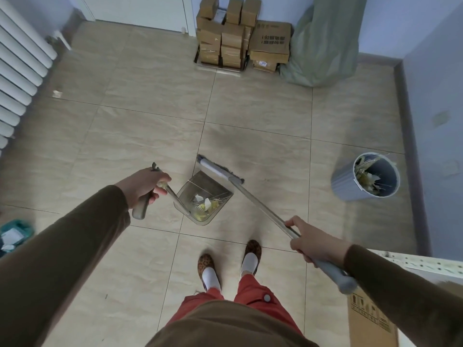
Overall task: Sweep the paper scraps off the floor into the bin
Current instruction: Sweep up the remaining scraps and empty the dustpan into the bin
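My left hand grips the upright handle of a grey dustpan that sits on the tiled floor in front of my feet. White and yellow paper scraps lie inside the pan. My right hand holds the long broom handle, and the grey broom head rests at the pan's far open edge. A grey-blue bin stands to the right near the wall, with paper scraps in it. One small scrap lies on the floor at the left by the radiator.
Stacked cardboard boxes and a green sack stand against the far wall. A white radiator lines the left side. A teal basket sits at the left edge, a cardboard box at the lower right.
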`<act>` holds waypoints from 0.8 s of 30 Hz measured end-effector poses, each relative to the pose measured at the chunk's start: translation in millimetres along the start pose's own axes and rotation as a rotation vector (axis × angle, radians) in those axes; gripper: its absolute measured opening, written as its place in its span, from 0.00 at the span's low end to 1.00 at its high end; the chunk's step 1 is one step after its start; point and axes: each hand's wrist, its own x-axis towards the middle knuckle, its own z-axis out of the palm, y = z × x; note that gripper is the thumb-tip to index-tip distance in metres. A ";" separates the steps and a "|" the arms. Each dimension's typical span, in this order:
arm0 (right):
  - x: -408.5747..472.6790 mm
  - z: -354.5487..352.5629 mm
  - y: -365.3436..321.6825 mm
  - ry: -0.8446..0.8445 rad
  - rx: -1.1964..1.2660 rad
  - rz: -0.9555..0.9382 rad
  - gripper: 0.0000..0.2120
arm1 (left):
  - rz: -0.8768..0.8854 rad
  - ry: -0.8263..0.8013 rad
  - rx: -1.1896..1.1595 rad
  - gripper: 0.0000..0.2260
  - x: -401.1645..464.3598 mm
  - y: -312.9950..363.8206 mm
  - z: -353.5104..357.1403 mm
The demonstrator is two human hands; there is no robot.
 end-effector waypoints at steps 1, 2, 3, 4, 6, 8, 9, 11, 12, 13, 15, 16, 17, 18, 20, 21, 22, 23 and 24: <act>11.2 7.9 -6.7 0.020 -0.037 -0.006 0.22 | -0.016 -0.010 -0.017 0.16 0.0 -0.3 -0.6; 24.0 17.2 -12.8 0.025 -0.064 -0.011 0.22 | -0.035 -0.024 -0.040 0.18 0.3 -0.2 -2.0; 35.8 26.0 -18.5 0.010 -0.062 -0.009 0.22 | -0.057 -0.046 -0.066 0.20 -0.1 0.3 -3.6; 46.1 32.1 -22.5 -0.018 -0.035 -0.004 0.22 | -0.081 -0.075 -0.098 0.21 -0.4 0.6 -5.9; 52.7 31.4 -25.8 -0.073 0.041 0.013 0.23 | -0.121 -0.135 -0.155 0.19 -2.1 0.3 -9.5; 41.3 21.7 -15.4 -0.103 0.092 0.019 0.23 | -0.132 -0.147 -0.156 0.16 -3.1 -4.7 -9.2; 31.3 17.4 -6.2 -0.105 0.115 0.015 0.23 | -0.126 -0.133 -0.149 0.14 -3.6 -8.0 -7.7; 10.0 14.5 15.1 -0.090 0.184 0.001 0.22 | -0.085 -0.094 -0.138 0.09 -5.0 -14.3 -4.2; 0.2 15.8 23.8 -0.081 0.232 -0.009 0.22 | -0.057 -0.074 -0.131 0.06 -6.0 -16.8 -3.9; -7.6 17.4 30.4 -0.068 0.279 -0.022 0.21 | -0.030 -0.054 -0.121 0.05 -7.7 -18.2 -4.3; -12.6 20.1 39.6 -0.029 0.368 -0.041 0.21 | 0.006 -0.024 -0.100 0.06 -11.2 -19.4 -8.3; -12.3 19.3 42.4 -0.003 0.424 -0.050 0.22 | 0.018 -0.015 -0.092 0.08 -12.9 -18.5 -11.5; -10.6 16.7 45.0 0.028 0.490 -0.050 0.22 | 0.027 -0.008 -0.084 0.08 -15.0 -17.1 -15.7; -8.3 12.8 46.8 0.062 0.561 -0.043 0.22 | 0.035 0.000 -0.077 0.09 -16.9 -14.9 -20.7; -4.2 2.1 49.5 0.124 0.689 -0.025 0.21 | 0.052 0.022 -0.072 0.10 -20.4 -9.4 -32.5; -2.7 -3.6 50.2 0.149 0.732 -0.021 0.20 | 0.065 0.036 -0.074 0.11 -22.3 -5.7 -38.3; -1.0 -9.0 51.2 0.171 0.757 -0.020 0.20 | 0.082 0.050 -0.077 0.11 -23.3 -2.1 -44.3; 0.1 -13.9 52.3 0.193 0.766 -0.020 0.20 | 0.102 0.064 -0.077 0.11 -24.1 1.1 -49.7; 1.8 -17.6 53.6 0.217 0.765 -0.016 0.20 | 0.125 0.077 -0.074 0.12 -24.3 3.5 -54.8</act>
